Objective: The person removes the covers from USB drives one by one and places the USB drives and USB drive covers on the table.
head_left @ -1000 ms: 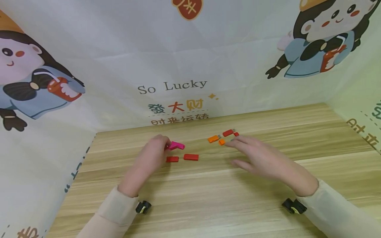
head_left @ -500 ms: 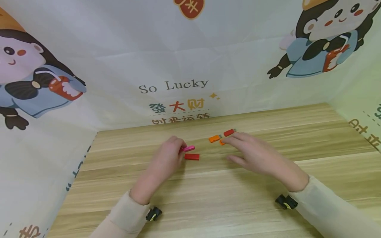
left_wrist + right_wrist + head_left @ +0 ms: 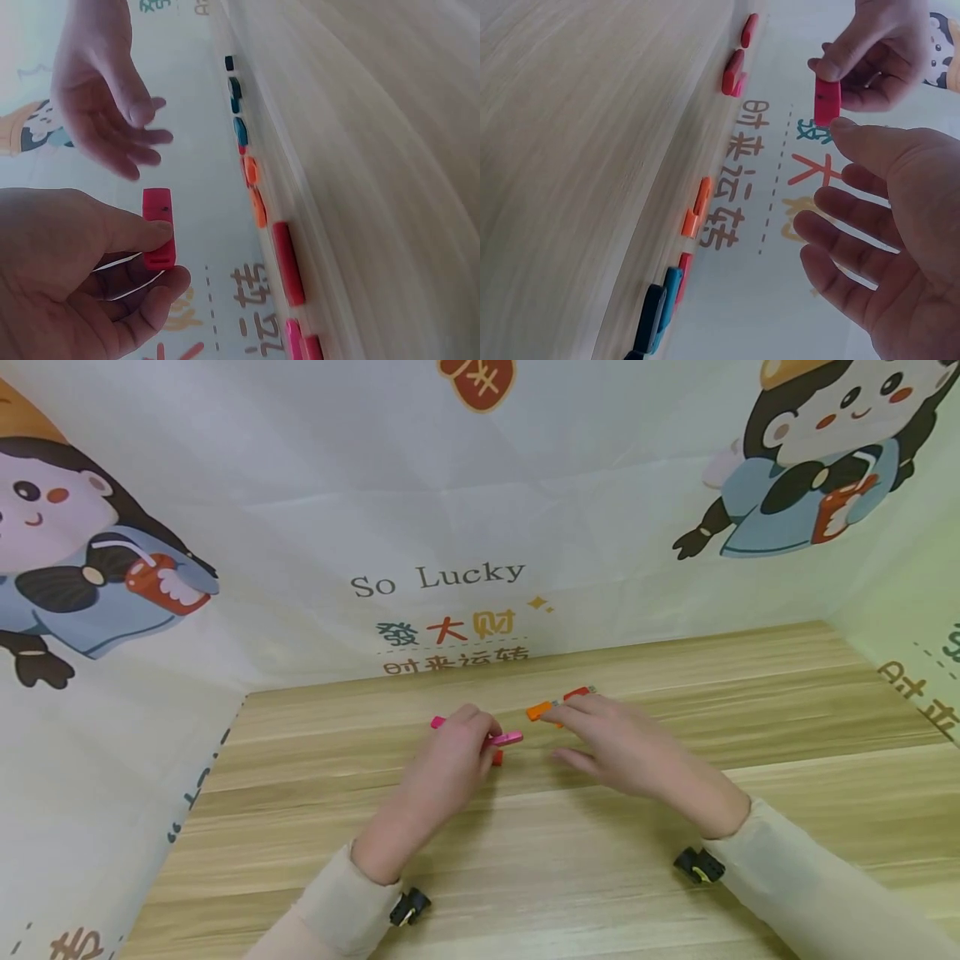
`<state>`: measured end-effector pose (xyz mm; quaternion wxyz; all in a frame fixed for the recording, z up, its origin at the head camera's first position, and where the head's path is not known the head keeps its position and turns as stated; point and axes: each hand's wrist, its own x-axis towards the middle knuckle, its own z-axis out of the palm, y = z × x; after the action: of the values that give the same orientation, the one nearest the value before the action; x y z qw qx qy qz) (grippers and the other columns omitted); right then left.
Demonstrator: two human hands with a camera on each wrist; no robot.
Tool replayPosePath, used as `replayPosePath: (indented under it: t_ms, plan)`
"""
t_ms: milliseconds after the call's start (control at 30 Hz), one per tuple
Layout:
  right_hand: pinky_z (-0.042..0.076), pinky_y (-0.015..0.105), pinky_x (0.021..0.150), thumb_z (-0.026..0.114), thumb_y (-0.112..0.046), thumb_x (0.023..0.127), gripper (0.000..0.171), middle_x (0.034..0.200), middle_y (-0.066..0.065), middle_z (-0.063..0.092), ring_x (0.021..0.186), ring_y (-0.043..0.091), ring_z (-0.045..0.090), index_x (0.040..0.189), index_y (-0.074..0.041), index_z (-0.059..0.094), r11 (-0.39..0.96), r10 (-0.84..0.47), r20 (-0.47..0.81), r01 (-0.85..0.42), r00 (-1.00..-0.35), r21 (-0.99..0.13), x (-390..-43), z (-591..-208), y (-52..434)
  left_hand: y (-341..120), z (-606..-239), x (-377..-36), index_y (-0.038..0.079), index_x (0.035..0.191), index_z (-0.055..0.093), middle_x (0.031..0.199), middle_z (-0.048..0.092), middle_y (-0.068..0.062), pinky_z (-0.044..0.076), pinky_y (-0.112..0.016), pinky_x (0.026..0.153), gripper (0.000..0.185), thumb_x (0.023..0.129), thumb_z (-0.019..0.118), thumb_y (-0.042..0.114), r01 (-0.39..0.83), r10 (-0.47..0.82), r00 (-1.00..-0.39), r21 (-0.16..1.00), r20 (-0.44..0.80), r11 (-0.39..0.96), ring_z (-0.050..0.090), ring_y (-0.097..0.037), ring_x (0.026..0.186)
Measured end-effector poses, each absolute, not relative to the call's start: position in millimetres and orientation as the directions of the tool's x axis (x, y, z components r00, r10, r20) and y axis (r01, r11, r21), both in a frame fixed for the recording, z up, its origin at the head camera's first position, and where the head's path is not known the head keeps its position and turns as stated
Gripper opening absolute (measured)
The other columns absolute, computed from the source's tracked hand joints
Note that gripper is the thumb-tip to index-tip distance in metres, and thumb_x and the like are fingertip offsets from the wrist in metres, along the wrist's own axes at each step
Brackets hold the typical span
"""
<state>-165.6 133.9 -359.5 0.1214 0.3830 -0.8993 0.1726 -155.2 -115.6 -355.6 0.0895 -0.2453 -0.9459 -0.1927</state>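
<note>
My left hand (image 3: 457,752) pinches a pink USB stick (image 3: 158,204) between thumb and fingers, lifted above the table. The USB stick's free end points toward my right hand (image 3: 626,747), which hovers with spread, relaxed fingers and nothing in its grasp. A second pink piece (image 3: 437,722) lies behind the left hand. Below that hand, a red piece (image 3: 497,758) is partly covered. An orange USB stick (image 3: 539,711) and a red one (image 3: 577,692) lie beyond my right fingertips, metal plugs showing. A small orange cap (image 3: 691,223) is mostly hidden by the right hand in the head view.
In the right wrist view, a teal piece (image 3: 669,300) and a black piece (image 3: 650,319) lie in the row on the wood-grain table (image 3: 570,893). A printed white cloth (image 3: 300,527) hangs behind the table and along both sides.
My left hand has lifted the pink USB stick and carried it right, over the red pieces; another pink piece stays behind. My right hand has drifted slightly left, fingers still relaxed.
</note>
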Motion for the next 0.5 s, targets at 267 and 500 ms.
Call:
replayPosePath:
  t_ms: [267, 500]
  plan:
    - [0.059, 0.045, 0.091, 0.084, -0.022, 0.095, 0.040, 0.119, 0.007, 0.072, 0.108, 0.028, 0.069, 0.129, -0.007, 0.071, 0.643, -0.661, 0.353, -0.742, -0.663, -0.189, -166.9, -360.6, 126.0, -102.4, -354.2, -150.6, 0.004, 0.105, 0.073, 0.100, 0.064, -0.005, 0.060, -0.031, 0.078, 0.008, 0.098, 0.076, 0.006, 0.520, 0.459, -0.853, 0.334, 0.247, 0.786, 0.065, -0.019, 0.088]
    - [0.061, 0.045, 0.089, 0.083, -0.021, 0.095, 0.035, 0.119, 0.006, 0.073, 0.108, 0.027, 0.070, 0.125, -0.008, 0.073, 0.664, -0.656, 0.318, -0.724, -0.684, -0.187, -166.3, -360.5, 122.3, -94.9, -355.3, -148.5, 0.003, 0.105, 0.073, 0.099, 0.064, -0.006, 0.060, -0.031, 0.080, 0.008, 0.099, 0.076, 0.007, 0.559, 0.491, -0.828, 0.329, 0.271, 0.762, 0.065, -0.020, 0.088]
